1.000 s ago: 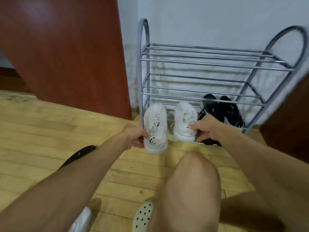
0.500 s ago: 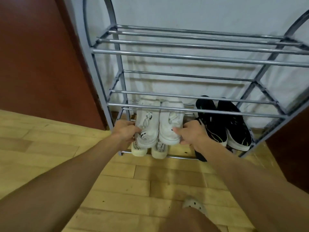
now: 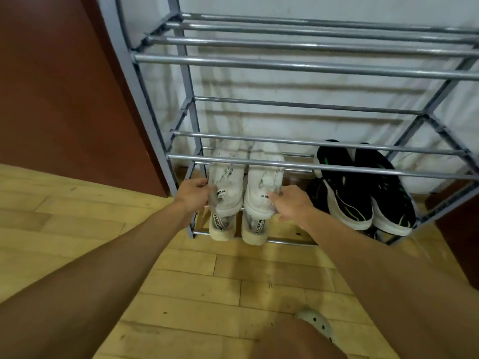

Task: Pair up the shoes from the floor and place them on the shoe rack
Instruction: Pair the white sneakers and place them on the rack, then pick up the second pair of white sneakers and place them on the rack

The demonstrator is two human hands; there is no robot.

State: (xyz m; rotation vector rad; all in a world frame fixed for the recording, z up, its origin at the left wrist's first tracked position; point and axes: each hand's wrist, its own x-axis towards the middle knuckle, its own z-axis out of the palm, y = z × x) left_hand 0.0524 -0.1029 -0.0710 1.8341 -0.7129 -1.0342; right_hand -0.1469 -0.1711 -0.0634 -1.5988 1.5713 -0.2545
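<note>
Nearest, at the bottom edge, a bare knee (image 3: pixel 298 340) and a pale perforated clog (image 3: pixel 315 323) on the wooden floor (image 3: pixel 181 268). Further out, both forearms stretched toward the bottom tier of the shoe rack (image 3: pixel 311 66). Left hand (image 3: pixel 193 194) curled against the outer side of the left white sneaker (image 3: pixel 228 182), fingers gripping at its collar. Right hand (image 3: pixel 290 204) likewise bent-fingered, pinching the outer edge of the right white sneaker (image 3: pixel 263 182); thumb not clearly visible. Hands therefore flanking the pair, one on each outer side, with the two sneakers close together between them, touching or nearly so. Toes pointing inward under the middle tier's rails, heels overhanging the front rail. Judged to be the placing step for this pair, and nearly finished: seated side by side, not yet released. Next, probably a short push inward to reduce the heel overhang, then fingers opened and drawn straight back to avoid dragging either shoe off the rail. Just beside, to the right on the same tier, black sneakers (image 3: pixel 363 193) with white soles, already paired. Beyond, the upper rails, a white wall (image 3: pixel 285 6) behind, and a red-brown panel (image 3: pixel 64 86) at the left.
</note>
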